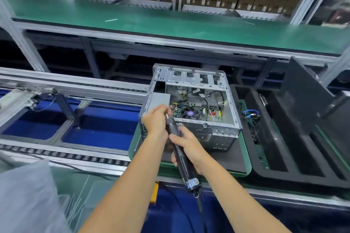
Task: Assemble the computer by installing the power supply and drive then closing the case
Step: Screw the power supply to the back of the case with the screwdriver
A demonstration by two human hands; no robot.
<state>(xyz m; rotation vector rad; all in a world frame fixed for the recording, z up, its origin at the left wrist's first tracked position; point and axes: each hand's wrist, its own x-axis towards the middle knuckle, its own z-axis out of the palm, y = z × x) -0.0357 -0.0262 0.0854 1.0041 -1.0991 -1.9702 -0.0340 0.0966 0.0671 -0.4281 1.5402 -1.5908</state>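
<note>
An open grey computer case (223, 130) lies on its side on a green-edged pallet (244, 164), its motherboard and fan (189, 113) exposed. A grey power supply (160, 98) sits in the case's left rear corner. My right hand (189, 149) grips the black body of an electric screwdriver (181, 155), which points up and left toward the case's near left corner. My left hand (156, 119) is pinched around the screwdriver's tip at that corner; whether it holds a screw is hidden. No drive is visible.
A black foam tray (284, 138) with cables and a blue cable (250, 112) lies right of the case. A dark side panel (306, 85) leans at the far right. Conveyor rails (75, 89) run left over blue bins. A green shelf (170, 22) spans behind.
</note>
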